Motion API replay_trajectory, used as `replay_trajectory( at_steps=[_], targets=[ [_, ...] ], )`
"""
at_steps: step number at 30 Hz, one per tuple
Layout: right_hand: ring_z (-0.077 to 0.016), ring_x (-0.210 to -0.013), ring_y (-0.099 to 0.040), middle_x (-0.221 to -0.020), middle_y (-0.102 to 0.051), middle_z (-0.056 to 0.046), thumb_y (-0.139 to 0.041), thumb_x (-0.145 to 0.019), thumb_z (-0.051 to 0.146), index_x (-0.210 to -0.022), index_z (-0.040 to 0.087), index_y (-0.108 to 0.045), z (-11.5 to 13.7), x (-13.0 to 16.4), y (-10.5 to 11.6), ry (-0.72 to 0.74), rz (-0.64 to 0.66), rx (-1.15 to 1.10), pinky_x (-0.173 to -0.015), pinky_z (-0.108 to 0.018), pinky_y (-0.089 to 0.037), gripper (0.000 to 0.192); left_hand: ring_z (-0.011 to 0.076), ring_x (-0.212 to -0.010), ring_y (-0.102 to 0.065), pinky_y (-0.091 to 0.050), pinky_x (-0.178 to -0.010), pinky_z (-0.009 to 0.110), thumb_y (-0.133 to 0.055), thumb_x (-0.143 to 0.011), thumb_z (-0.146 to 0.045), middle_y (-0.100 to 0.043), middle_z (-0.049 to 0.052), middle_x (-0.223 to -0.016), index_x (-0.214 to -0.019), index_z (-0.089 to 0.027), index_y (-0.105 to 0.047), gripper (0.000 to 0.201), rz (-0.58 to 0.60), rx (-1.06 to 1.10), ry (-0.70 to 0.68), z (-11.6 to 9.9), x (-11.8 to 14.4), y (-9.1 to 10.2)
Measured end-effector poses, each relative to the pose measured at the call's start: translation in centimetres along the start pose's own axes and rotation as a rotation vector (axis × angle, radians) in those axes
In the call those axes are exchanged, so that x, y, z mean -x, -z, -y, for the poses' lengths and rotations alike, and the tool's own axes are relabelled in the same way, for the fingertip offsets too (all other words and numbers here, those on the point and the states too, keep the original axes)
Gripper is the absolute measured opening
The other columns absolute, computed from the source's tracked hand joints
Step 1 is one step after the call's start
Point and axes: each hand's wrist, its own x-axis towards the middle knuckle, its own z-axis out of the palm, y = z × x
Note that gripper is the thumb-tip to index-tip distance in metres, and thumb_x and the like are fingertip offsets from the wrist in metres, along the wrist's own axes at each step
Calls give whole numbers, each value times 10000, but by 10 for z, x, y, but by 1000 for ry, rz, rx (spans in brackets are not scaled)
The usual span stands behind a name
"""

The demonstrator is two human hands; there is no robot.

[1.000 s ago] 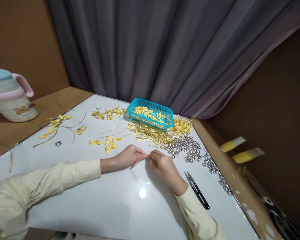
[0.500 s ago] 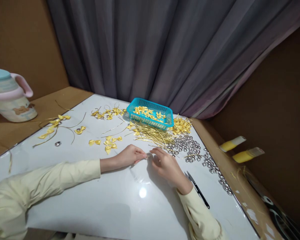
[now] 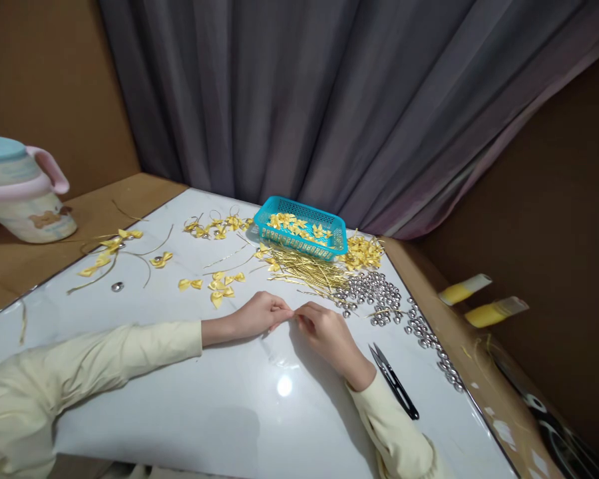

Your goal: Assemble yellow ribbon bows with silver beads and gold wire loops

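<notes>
Resting both forearms on the white table (image 3: 259,412), I see my left hand (image 3: 257,316) and right hand (image 3: 329,334) meet fingertip to fingertip near the middle of it, the fingers of each pressed together in a pinch around something too small for me to make out; whatever it is sits right at the point where the two hands touch, just above the table surface. Just beyond my right hand lies a heap of silver beads (image 3: 374,293), with more of them trailing along the table's right edge. A bundle of thin gold wires (image 3: 307,267) is spread beside the beads, reaching toward a turquoise plastic basket (image 3: 301,231) that holds small yellow ribbon bows. More yellow bows (image 3: 363,251) are piled just to the right of the basket, and a few loose ones (image 3: 220,287) lie near my left hand. Farther left, other bows on wire stems (image 3: 110,251) are scattered, with a single silver bead (image 3: 116,287) close by. Black thread snips (image 3: 393,380) lie on the table just beside my right wrist, touching neither hand. On the wooden surface at far left stands a pastel jug (image 3: 22,189) with a pink handle. A grey curtain (image 3: 329,100) hangs behind the table.
</notes>
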Motion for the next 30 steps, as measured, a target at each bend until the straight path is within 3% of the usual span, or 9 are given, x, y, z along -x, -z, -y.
replay_trajectory(
  at_steps=[4,9,11,18,24,30],
  targets=[
    [-154,-683,-590,-791,-665,-46,-510,-778,89,-810,161,-663,-3,2,5,-25,0,-7,-610,-234,-384,172,93,-430,-383,-314,-473,210,-536,-791,-368,-451,-60,-432,-658,-140,-607,274,-11,8,3,4,-2,-1],
    [-203,-945,-562,-1073,-622,-86,-570,-796,180,-1052,157,-604,-3,2,10,17,-13,-59,-765,-275,-418,259,93,-433,-380,-299,-463,208,-524,-800,-381,-439,-56,-427,-619,-139,-585,309,-22,-2,3,6,-3,-1],
    [-205,-975,-552,-1066,-623,-78,-597,-807,222,-1038,171,-610,-2,1,7,36,-2,-81,-775,-271,-417,236,90,-432,-372,-293,-459,205,-519,-802,-379,-429,-59,-423,-599,-144,-565,315,-19,-5,1,5,-2,-1],
    [-146,-685,-581,-770,-660,-49,-566,-855,197,-785,158,-651,-4,-4,-4,2,7,-145,-601,-224,-373,117,91,-442,-397,-320,-472,202,-499,-807,-321,-446,-62,-457,-637,-157,-539,240,-28,-11,-22,2,1,-2],
    [-135,-614,-571,-690,-679,-39,-565,-764,67,-667,150,-668,-1,-3,0,-53,13,-196,-584,-216,-353,164,97,-435,-389,-306,-451,203,-465,-814,-324,-429,-69,-456,-646,-178,-477,223,-51,-18,-29,-2,4,-2],
    [-128,-572,-542,-668,-693,-40,-581,-737,88,-661,147,-705,-5,-2,5,-104,46,-258,-565,-220,-346,156,93,-435,-367,-289,-446,201,-471,-809,-341,-423,-70,-457,-663,-175,-477,221,-60,-22,-10,-3,4,-3]
  ],
)
